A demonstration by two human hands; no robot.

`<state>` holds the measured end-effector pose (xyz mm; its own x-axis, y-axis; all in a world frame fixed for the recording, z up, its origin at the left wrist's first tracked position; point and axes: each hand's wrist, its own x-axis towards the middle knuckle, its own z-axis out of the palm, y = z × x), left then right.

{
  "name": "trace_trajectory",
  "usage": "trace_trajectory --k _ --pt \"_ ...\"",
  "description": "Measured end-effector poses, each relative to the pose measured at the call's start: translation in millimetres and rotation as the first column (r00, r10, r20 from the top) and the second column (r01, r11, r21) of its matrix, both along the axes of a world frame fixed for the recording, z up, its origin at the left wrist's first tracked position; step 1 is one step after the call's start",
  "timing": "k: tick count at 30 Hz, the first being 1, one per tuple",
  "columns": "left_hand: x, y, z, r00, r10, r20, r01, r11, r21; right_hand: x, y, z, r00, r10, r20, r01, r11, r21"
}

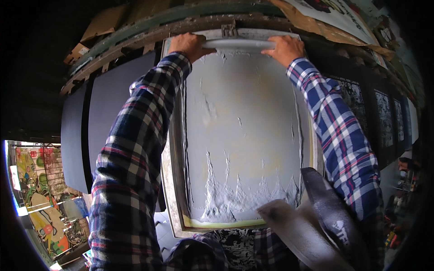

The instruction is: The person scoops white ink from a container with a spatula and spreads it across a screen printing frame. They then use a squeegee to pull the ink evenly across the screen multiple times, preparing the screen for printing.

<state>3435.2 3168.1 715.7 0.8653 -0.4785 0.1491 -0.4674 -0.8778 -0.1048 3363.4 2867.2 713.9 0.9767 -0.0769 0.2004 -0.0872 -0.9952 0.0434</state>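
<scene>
At the far end of a printing screen, my left hand (187, 46) and my right hand (288, 47) grip the two ends of a pale grey squeegee (239, 44). Its lower edge seems to rest on the mesh, though I cannot make out the contact. Grey-white ink (221, 205) coats the mesh, smooth over most of it and heaped in rough peaks at the near end. A worn frame (170, 194) surrounds the mesh, and yellowish tape (226, 223) runs along its near edge.
Dark flat boards (120, 99) stand left of the screen. Dark panels with pale printed patterns (383, 115) line the right. A blurred pale blade-like thing (294, 230) and a black strip (330, 203) jut up near my right forearm. Brown cardboard (106, 21) lies beyond the far rail.
</scene>
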Motion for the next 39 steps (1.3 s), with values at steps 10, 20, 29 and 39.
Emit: trace_trajectory --k 10,20,29,39 --pt "-29.3 12.2 0.7 0.999 -0.017 -0.028 0.018 0.999 0.043 -22.2 7.6 14.2 0.996 0.029 -0.085 -0.035 0.997 -0.075" --pt "-167.9 43.6 9.4 0.983 0.008 -0.184 -0.003 1.000 0.027 -149.1 42.0 29.6 0.982 0.063 -0.180 -0.066 0.998 -0.014" --pt "-298.5 60.3 -8.1 0.982 -0.092 -0.164 0.074 0.991 -0.110 -284.5 42.2 12.4 0.978 0.098 -0.186 -0.082 0.992 0.096" --pt "-430.9 79.1 -19.5 0.970 -0.177 -0.167 0.121 0.947 -0.299 -424.0 62.2 7.1 0.978 0.022 -0.206 0.017 0.983 0.185"
